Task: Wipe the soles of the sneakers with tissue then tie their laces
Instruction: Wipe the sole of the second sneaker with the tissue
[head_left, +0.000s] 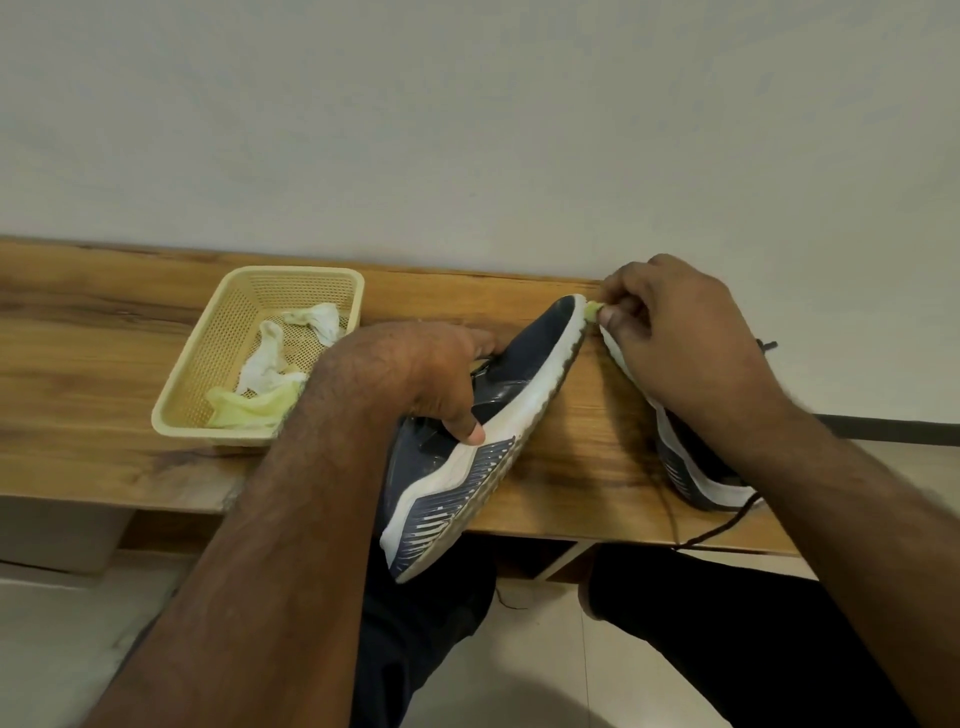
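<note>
A navy sneaker (467, 441) with a white sole is held tilted on its side over the desk (104, 338) edge by the left hand (431, 374), fingers curled round its upper. At its toe, a small wad of tissue (593, 312) is pinched in the grip of the right hand (670, 338). Beneath that hand the second sneaker (691, 467) lies, laces trailing. Left of the left hand, used tissues (270, 364) sit in a yellow basket (208, 364).

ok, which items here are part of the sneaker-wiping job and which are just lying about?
In use:
left hand, holding the tilted sneaker
right hand, pinching tissue at its toe
second sneaker, waiting

Lying about:
yellow basket
crumpled tissues in it
</note>
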